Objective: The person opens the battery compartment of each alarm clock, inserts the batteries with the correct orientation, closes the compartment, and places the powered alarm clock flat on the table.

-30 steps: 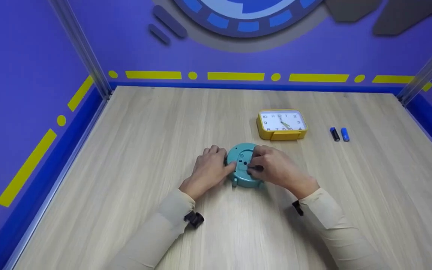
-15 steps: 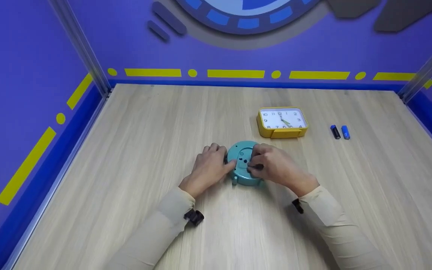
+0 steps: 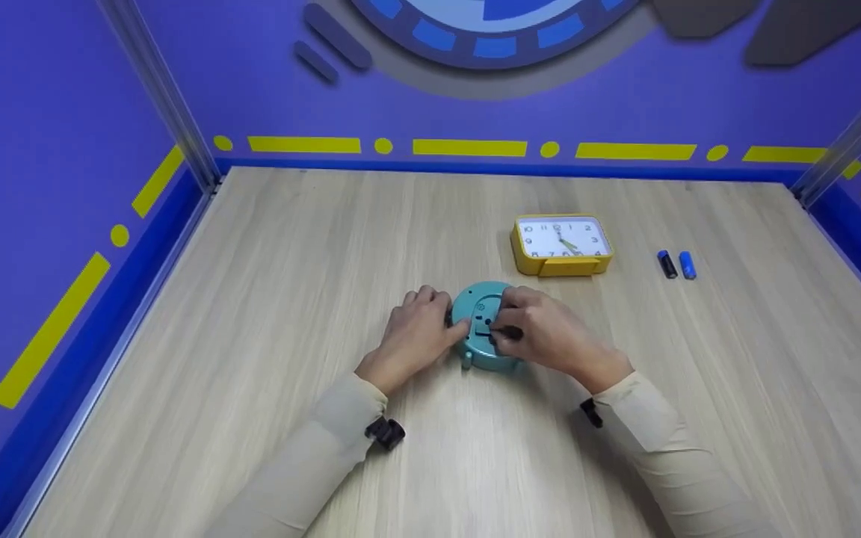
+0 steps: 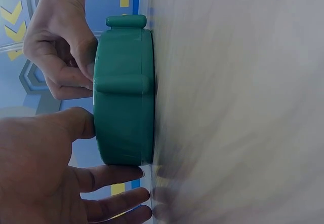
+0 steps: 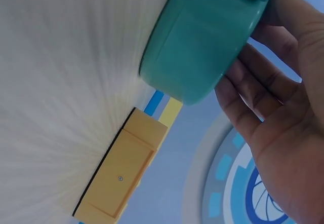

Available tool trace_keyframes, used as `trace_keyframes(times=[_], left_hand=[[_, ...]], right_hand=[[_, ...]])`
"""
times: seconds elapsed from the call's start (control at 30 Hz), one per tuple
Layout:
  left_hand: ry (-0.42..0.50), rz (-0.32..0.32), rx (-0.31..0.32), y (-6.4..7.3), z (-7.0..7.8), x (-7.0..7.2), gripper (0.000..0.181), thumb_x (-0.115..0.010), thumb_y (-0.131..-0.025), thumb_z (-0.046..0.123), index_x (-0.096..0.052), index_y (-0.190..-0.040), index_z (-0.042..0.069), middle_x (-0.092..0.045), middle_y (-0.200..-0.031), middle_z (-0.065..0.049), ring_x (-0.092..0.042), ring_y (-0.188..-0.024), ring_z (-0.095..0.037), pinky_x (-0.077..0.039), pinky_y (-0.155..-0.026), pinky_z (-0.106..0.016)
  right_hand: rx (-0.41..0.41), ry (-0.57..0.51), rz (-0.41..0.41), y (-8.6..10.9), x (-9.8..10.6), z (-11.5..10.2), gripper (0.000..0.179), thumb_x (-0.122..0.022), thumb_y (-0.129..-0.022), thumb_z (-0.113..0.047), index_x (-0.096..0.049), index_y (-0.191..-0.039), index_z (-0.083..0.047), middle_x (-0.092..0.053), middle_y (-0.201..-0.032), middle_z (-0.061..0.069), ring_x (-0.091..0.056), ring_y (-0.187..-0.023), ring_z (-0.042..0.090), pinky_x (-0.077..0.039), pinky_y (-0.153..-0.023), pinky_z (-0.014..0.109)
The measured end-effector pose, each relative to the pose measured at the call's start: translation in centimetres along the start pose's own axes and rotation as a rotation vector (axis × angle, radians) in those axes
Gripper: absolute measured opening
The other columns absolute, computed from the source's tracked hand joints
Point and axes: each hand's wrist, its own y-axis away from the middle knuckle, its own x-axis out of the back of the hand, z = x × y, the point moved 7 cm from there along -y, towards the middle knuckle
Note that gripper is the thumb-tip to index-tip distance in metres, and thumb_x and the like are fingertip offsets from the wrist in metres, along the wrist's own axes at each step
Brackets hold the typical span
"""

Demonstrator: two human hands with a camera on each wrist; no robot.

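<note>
A round teal alarm clock (image 3: 486, 299) lies face down on the table, its back upward and small feet toward me. My left hand (image 3: 417, 326) grips its left side, thumb on the back and index finger along the wall, as the left wrist view shows; the other fingers (image 4: 119, 203) reach down to the tabletop. My right hand (image 3: 548, 329) has its thumb and curled fingers together on the clock's back, pinching at the battery cover, which they mostly hide. A dark gap shows beside their tips. In the right wrist view the teal wall (image 5: 202, 41) stands beside my right fingers.
A yellow rectangular alarm clock (image 3: 563, 246) lies just behind, face up. Two batteries lie to its right, one black and blue (image 3: 667, 264), one blue (image 3: 687, 265). Blue-purple panels (image 3: 430, 104) wall in the wooden table (image 3: 311, 246) at the back and sides.
My right fingertips have shifted slightly left across the clock's back, and a dark gap has appeared beside them. My left hand keeps its grip; the clock lies in the same place.
</note>
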Motion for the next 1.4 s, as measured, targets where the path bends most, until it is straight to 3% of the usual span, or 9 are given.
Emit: trace_keyframes(times=[0.27,0.57,0.77,1.1,1.4], left_hand=[[0.0,-0.007,0.006,-0.12,-0.18,-0.01,0.039,-0.062,-0.105,0.042,-0.066,-0.116,0.004,-0.058,-0.114,-0.011,-0.053,-0.101,-0.03,-0.049,-0.086,-0.049],[0.0,-0.007,-0.002,-0.15,-0.08,0.01,0.037,-0.062,-0.105,0.041,-0.066,-0.113,0.005,-0.058,-0.113,-0.011,-0.054,-0.101,-0.031,-0.05,-0.085,-0.048],[-0.002,0.0,-0.002,-0.19,-0.03,0.04,0.036,-0.062,-0.105,0.041,-0.065,-0.11,0.006,-0.058,-0.11,-0.01,-0.053,-0.098,-0.03,-0.05,-0.083,-0.047],[-0.01,-0.005,-0.001,-0.2,-0.05,-0.1,0.037,-0.062,-0.105,0.042,-0.065,-0.11,0.005,-0.058,-0.111,-0.011,-0.054,-0.098,-0.03,-0.05,-0.083,-0.048],[-0.005,-0.003,-0.002,-0.05,-0.05,0.02,0.038,-0.062,-0.105,0.042,-0.065,-0.112,0.005,-0.058,-0.113,-0.011,-0.053,-0.099,-0.03,-0.05,-0.084,-0.048]], right_hand=[[-0.005,-0.006,-0.026,-0.12,0.06,0.13,0.011,-0.083,-0.093,-0.01,-0.082,-0.101,-0.003,-0.067,-0.095,0.007,-0.058,-0.083,0.019,-0.058,-0.077,0.034],[0.026,-0.046,0.005,-0.01,-0.06,0.35,0.009,-0.077,-0.099,-0.009,-0.08,-0.105,-0.004,-0.065,-0.096,0.007,-0.059,-0.084,0.018,-0.056,-0.076,0.035],[0.004,-0.074,-0.002,0.0,-0.07,0.61,0.01,-0.079,-0.096,-0.01,-0.08,-0.104,-0.005,-0.064,-0.096,0.006,-0.059,-0.084,0.018,-0.056,-0.076,0.034],[0.027,-0.018,-0.018,-0.18,0.17,0.06,0.011,-0.082,-0.094,-0.008,-0.081,-0.103,-0.002,-0.069,-0.094,0.007,-0.062,-0.082,0.018,-0.059,-0.076,0.033],[-0.001,-0.003,-0.051,-0.09,0.28,0.05,0.011,-0.08,-0.094,-0.006,-0.081,-0.104,-0.002,-0.07,-0.098,0.008,-0.063,-0.085,0.019,-0.06,-0.08,0.035]])
